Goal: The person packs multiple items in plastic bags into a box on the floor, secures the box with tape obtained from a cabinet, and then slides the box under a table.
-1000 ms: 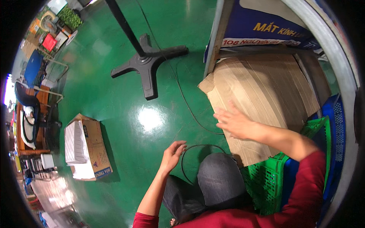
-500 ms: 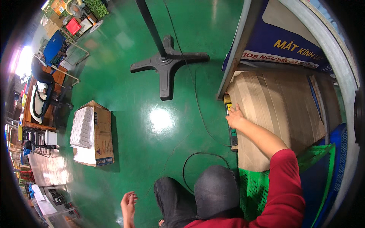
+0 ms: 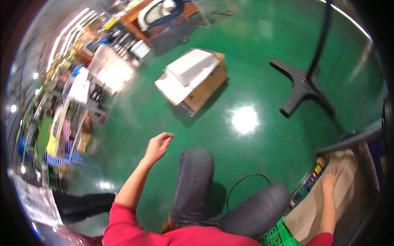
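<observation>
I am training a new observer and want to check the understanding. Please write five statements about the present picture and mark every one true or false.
1. The right hand is at the brown cardboard. True.
2. The left hand is gripping the black stand. False: the left hand is over the green floor, apart from the black stand.
3. A white piece lies on the carton. True.
4. The carton is to the right of the black stand. False: it is to the left of it.
5. A green crate shows near the lower edge of the picture. True.
</observation>
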Demonstrator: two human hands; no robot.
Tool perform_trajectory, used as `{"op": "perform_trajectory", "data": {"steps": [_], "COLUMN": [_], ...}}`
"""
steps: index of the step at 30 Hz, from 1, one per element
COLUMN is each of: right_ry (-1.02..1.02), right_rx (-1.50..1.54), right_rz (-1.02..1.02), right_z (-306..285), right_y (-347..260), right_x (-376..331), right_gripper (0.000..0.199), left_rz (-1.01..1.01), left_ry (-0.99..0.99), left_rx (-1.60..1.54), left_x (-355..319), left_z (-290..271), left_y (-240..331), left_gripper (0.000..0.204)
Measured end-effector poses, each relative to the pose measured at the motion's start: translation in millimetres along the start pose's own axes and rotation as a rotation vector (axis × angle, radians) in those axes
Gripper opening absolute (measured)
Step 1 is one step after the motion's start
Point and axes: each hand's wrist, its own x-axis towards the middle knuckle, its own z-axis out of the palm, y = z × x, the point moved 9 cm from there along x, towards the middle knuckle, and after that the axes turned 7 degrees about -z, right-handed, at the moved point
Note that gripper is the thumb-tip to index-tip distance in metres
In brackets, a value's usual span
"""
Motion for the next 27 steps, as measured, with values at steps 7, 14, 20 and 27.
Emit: {"op": "perform_trajectory", "data": {"steps": [7, 14, 20, 27], "right_ry": [0.157, -0.086, -0.173, -0.202], "right_rx": [0.116, 0.694, 1.064, 0.815], "right_rz": [0.034, -0.044, -0.488, -0.161], "right_z": [-40, -113, -232, -176], "right_y": [-20, -168, -282, -244], "right_x": [-2, -85, -113, -127], "right_gripper": [0.025, 0.045, 0.046, 0.045], "left_rz": [0.187, 0.398, 0.230, 0.490], "left_ry": [0.166, 0.180, -0.037, 0.177], "left_rx": [0.191, 0.332, 0.891, 0.668], "left_x": [139, 363, 423, 417], "left_z": [35, 139, 181, 217], "left_y": [-118, -80, -120, -141], "left_gripper": [0.016, 0.045, 0.054, 0.026]}}
